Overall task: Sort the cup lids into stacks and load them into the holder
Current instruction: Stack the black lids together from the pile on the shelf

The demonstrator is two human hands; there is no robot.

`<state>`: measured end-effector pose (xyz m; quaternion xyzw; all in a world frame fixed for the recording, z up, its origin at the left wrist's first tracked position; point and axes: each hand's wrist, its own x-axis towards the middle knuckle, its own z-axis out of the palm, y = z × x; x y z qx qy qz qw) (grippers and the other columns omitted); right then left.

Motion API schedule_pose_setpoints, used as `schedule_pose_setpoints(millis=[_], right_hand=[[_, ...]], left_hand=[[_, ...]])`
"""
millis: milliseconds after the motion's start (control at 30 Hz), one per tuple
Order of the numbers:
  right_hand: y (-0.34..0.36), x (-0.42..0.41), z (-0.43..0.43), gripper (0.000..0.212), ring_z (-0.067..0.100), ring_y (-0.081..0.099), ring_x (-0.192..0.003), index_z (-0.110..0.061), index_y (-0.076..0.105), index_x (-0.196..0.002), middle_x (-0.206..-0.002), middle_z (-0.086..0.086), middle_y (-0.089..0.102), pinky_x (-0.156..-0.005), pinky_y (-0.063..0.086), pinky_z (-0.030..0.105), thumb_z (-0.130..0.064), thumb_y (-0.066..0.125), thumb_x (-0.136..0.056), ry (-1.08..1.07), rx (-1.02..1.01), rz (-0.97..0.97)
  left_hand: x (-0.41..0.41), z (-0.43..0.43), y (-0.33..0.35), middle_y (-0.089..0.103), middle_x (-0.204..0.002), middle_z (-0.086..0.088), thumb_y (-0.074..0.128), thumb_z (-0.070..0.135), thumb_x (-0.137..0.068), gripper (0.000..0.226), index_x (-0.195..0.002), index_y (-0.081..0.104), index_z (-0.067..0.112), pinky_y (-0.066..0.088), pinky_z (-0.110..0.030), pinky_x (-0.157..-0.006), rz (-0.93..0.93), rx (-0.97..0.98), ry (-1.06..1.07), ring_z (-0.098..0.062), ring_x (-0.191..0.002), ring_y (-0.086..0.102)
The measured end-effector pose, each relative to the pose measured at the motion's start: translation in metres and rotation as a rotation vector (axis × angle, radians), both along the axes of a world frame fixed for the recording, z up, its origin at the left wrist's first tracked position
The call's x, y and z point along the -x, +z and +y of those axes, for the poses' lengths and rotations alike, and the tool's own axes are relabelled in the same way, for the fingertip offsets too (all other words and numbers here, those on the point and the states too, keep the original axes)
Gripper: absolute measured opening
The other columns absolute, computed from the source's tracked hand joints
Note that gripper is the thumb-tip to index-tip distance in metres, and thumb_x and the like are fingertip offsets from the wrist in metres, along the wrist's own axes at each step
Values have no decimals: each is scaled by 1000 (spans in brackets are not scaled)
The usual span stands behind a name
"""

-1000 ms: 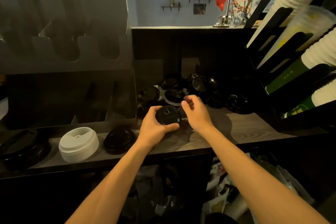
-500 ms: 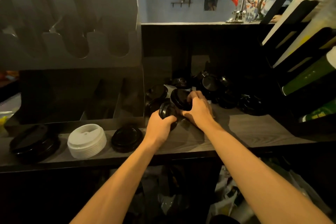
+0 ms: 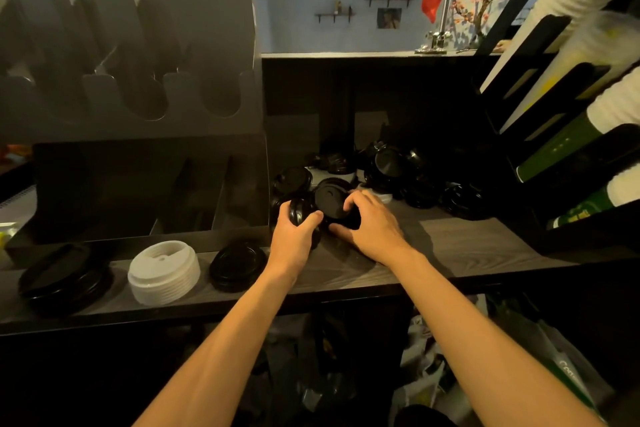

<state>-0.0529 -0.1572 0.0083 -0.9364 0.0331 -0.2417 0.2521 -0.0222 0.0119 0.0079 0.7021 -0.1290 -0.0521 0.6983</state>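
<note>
Black lids are gripped in the left hand and the right hand over the middle of the counter.
The grey holder is set along the counter's back left edge, and a heap of loose lids is piled at the back middle. Along the front left edge a wide black stack, a white stack and a small black stack are lined up. Nested lids are clasped on edge by the left hand's curled fingers; a tilted single lid is clamped in the right.

A single head-worn wide-angle camera looks forward and down, close over the wooden counter.
</note>
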Motion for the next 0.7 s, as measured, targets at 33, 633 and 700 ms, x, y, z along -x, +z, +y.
schedule_pose_setpoints(millis=[33,633,700], right_hand=[[0,2,0,37,12,52,-108,-28,51,-106,-114,-11,51,-85,47,33,-46,76,-85,-10,-57,-21],[-6,10,-12,68,14,54,-124,-37,45,-136,-136,-5,56,-98,49,33,-36,84,-80,-21,-747,-112],[-6,7,-13,67,14,55,-122,-33,46,-139,-135,-4,58,-96,49,31,-41,81,-82,-25,-811,-83]], left_hand=[[0,0,0,56,-143,-4,72,64,-64,95,-148,43,28,44,-52,-113,-3,2,-1,-25,-132,53],[-1,-1,-1,57,-139,3,73,31,-93,67,-149,38,27,45,-36,-105,-49,-37,-26,-18,-128,54],[-1,-1,-1,52,-145,2,78,38,-88,77,-152,36,28,42,-40,-112,-51,-63,-38,-20,-134,49]])
